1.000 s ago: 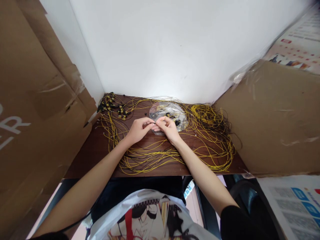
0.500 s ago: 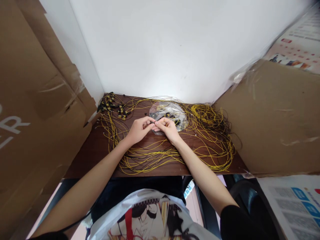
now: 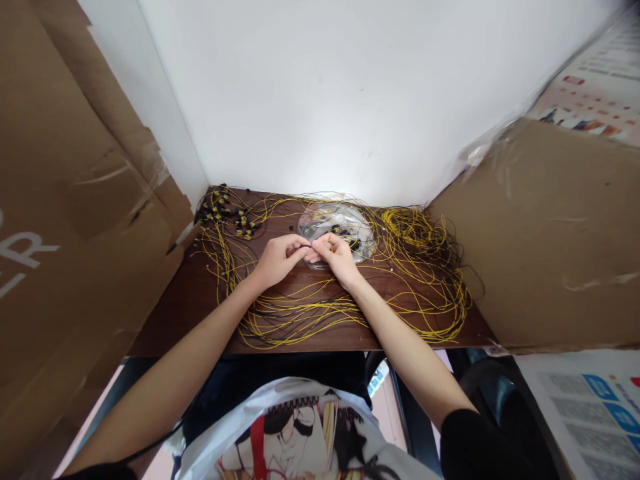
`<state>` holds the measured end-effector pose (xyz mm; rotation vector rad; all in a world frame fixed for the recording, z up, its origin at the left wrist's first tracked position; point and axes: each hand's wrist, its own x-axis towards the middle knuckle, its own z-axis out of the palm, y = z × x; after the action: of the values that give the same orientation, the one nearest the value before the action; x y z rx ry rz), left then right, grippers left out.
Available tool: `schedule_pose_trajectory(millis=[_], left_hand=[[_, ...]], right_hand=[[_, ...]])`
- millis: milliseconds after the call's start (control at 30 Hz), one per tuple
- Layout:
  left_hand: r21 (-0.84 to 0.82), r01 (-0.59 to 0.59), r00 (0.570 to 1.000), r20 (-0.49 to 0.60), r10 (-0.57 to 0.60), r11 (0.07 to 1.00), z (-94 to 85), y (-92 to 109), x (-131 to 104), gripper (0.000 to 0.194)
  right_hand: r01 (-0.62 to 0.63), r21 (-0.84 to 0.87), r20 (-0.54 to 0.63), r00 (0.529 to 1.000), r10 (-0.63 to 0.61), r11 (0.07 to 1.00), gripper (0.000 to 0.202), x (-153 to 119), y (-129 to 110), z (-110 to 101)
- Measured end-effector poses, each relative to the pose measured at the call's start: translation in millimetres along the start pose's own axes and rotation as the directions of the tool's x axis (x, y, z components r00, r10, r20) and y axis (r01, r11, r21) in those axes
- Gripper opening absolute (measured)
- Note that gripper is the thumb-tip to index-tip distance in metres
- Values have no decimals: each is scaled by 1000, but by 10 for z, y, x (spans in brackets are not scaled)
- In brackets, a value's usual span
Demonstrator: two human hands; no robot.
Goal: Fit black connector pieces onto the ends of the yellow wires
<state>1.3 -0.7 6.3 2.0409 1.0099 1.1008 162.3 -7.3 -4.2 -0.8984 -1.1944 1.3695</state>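
Observation:
My left hand (image 3: 284, 257) pinches a small dark piece (image 3: 303, 247), too small to make out fully. Fingertips of my right hand (image 3: 336, 255) meet it from the other side, closed in a pinch; a bit of yellow wire shows at those fingers. Both hands are above the front part of a clear plastic bag (image 3: 364, 230) with small black and yellow parts on it. Long yellow and black wires (image 3: 320, 307) curve across the brown table in front of my wrists.
A cluster of black and yellow connectors (image 3: 245, 227) lies at the back left of the table (image 3: 175, 313). Tangled wire (image 3: 420, 230) is heaped at the right. Cardboard walls (image 3: 560, 247) flank both sides, and a white panel (image 3: 320, 100) rises behind.
Both hands stay in nearly the same place. Their fingertips have shifted very slightly around the small dark piece.

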Motion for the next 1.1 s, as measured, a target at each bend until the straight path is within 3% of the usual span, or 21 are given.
schedule_pose_trajectory(millis=[433, 867, 1100], left_hand=[[76, -20, 1000, -13, 21, 997, 10, -27, 1, 19], [189, -94, 995, 53, 86, 977, -22, -8, -15, 23], [385, -126, 990, 105, 92, 914, -35, 6, -48, 29]], right_hand=[[36, -94, -76, 996, -44, 995, 38, -2, -31, -23], [48, -228, -7, 999, -51, 972, 38, -7, -14, -41], [61, -265, 25, 998, -57, 962, 38, -24, -30, -32]])
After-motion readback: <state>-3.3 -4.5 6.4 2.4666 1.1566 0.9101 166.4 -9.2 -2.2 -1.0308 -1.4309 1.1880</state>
